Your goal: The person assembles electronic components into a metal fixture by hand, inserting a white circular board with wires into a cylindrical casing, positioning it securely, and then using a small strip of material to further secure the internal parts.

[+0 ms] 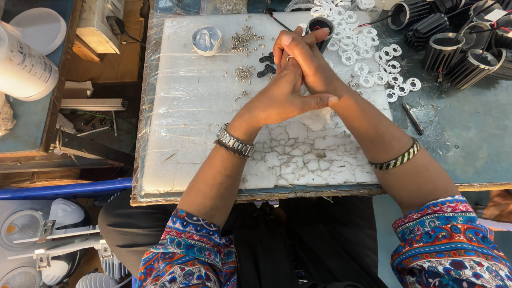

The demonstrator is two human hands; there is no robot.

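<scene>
My left hand [274, 98], with a metal watch on its wrist, and my right hand [310, 60], with a striped bangle on its forearm, are clasped together over a white foam board [198, 106]. The right fingers lie across the left hand. I see nothing held between them. A black round housing [320, 26] stands just beyond the fingertips, and I cannot tell if they touch it. Small black clips [266, 64] and piles of little metal screws [245, 39] lie just left of the hands.
Several white plastic rings [372, 60] are spread to the right of the hands. Black finned lamp housings [462, 40] with wires crowd the far right. A small white cup [206, 39] sits at the board's far edge, a dark tool [412, 118] on the blue table, and white lamp fittings [27, 248] lower left.
</scene>
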